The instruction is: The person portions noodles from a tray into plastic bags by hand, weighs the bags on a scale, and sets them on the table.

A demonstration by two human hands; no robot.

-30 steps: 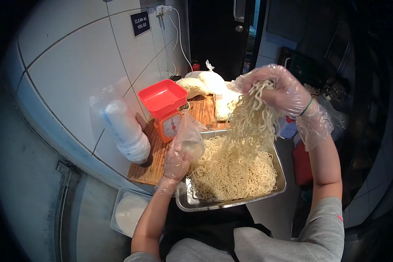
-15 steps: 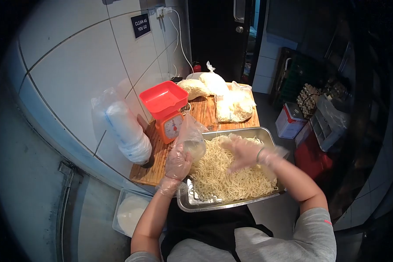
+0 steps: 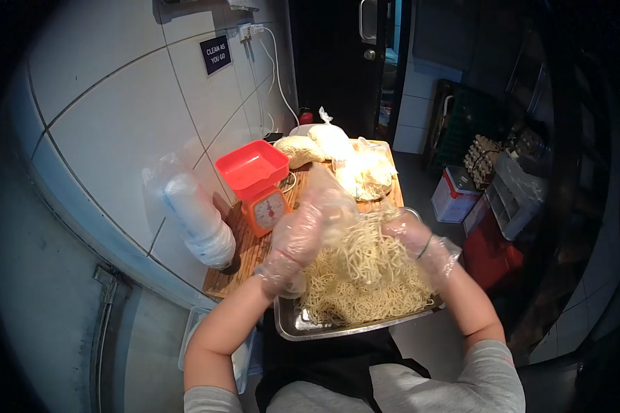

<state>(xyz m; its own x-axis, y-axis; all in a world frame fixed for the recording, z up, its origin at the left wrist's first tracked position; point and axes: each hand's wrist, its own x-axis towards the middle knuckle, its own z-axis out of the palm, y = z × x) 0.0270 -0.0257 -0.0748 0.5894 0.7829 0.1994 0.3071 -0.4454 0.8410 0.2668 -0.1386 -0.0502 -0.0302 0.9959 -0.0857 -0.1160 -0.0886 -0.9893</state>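
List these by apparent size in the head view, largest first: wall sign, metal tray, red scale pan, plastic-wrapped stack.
1. Metal tray
2. Plastic-wrapped stack
3. Red scale pan
4. Wall sign

The sign stands farther off, which shrinks it.

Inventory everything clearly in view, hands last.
Tray: one, silver, centre
Noodles: uncountable, pale yellow, in tray and lifted
Plastic bag: one, clear, near tray's far edge
Table: one, brown, behind tray
Scale: one, orange-red, on table
Filled bags: at least three, pale, on table
Wrapped stack: one, whitish, left
Sign: one, dark, upper left
Door: one, black, back
Crate: one, dark green, right
Egg trays: several, beige, right
Box: one, mainly white, right
Tub: one, clear, lower left
Left hand: one, gloved, at bag
Right hand: one, gloved, holding noodles
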